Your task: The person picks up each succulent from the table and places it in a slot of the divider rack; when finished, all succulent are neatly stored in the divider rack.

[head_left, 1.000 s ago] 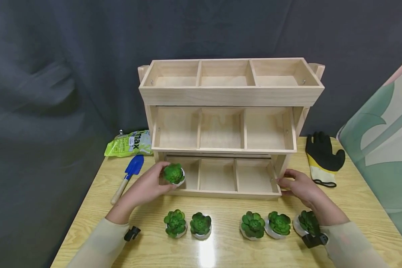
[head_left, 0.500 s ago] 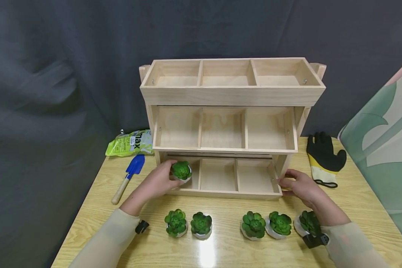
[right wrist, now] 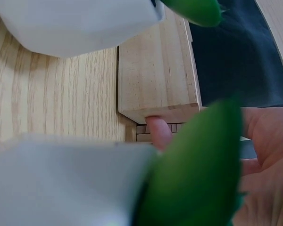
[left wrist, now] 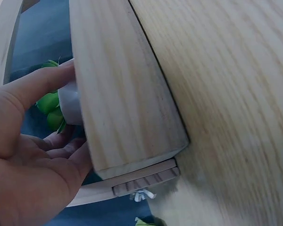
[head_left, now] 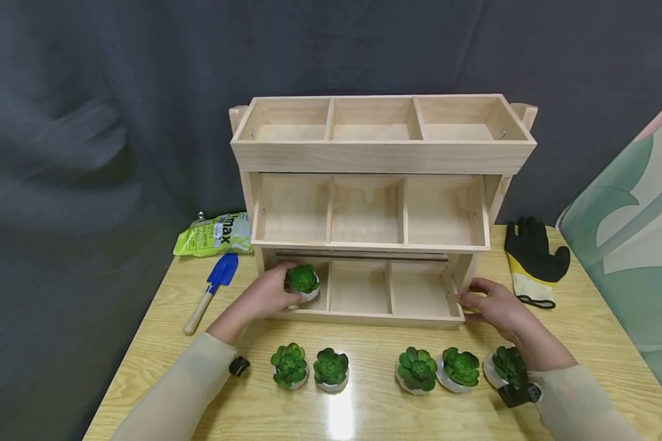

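Left hand [head_left: 267, 293] grips a potted succulent [head_left: 303, 279] between thumb and fingers at the left compartment of the wooden planter stand's bottom tier [head_left: 364, 318], white pot partly hidden by the front board in the left wrist view; contact with the compartment floor cannot be told. Right hand [head_left: 493, 306], fingers loose, grasping nothing, touches that tier's right end. Five more potted succulents [head_left: 417, 370] stand on the wood-grain table [head_left: 287, 416] in front.

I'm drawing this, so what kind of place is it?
Perhaps an indoor gardening spot: a pale wooden planter with three tiers, small green succulents in white pots, and a wooden-handled blue trowel.
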`<state>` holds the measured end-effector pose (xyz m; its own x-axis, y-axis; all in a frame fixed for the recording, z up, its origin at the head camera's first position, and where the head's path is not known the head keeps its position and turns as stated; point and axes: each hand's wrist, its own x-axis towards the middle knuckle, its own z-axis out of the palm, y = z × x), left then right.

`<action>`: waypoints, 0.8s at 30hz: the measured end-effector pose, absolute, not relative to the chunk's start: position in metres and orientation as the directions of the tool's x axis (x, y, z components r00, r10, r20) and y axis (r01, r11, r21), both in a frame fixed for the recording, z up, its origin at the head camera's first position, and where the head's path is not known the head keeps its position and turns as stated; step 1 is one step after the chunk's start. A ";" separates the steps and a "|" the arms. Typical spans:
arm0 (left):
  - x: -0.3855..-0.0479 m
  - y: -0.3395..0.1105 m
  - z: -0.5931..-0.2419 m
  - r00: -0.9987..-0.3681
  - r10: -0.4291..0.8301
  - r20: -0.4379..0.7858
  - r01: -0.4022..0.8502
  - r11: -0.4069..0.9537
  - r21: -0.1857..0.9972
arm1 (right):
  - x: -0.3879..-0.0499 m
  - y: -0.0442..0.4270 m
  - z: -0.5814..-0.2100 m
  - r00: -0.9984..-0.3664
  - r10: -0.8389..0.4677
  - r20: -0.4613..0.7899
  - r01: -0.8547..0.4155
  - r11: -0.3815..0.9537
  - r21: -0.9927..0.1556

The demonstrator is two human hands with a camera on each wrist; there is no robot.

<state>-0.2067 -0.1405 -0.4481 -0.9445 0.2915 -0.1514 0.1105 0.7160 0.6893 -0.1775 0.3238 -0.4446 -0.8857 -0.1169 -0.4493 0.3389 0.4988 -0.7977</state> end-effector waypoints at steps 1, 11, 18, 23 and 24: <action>-0.208 -0.140 -0.449 -0.944 0.292 -0.154 0.110 0.718 0.687 | -0.177 0.324 -0.445 -0.886 -0.118 -0.448 0.337 0.498 -0.799; -0.212 -0.136 -0.458 -0.947 0.276 -0.162 0.116 0.768 0.630 | -0.177 0.325 -0.445 -0.888 -0.125 -0.442 0.327 0.504 -0.799; -0.213 -0.134 -0.458 -0.949 0.274 -0.153 0.132 0.791 0.598 | -0.178 0.325 -0.444 -0.886 -0.123 -0.447 0.333 0.501 -0.799; -0.213 -0.134 -0.457 -0.948 0.269 -0.171 0.119 0.797 0.592 | -0.178 0.324 -0.444 -0.885 -0.119 -0.451 0.340 0.495 -0.799; -0.214 -0.134 -0.457 -0.948 0.267 -0.174 0.116 0.798 0.591 | -0.178 0.324 -0.445 -0.885 -0.118 -0.450 0.340 0.495 -0.799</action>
<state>-0.2137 -0.1343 -0.4571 -0.9479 0.2670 -0.1741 0.1163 0.7982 0.5911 -0.1776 0.3245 -0.4445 -0.8851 -0.1182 -0.4501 0.3403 0.4953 -0.7993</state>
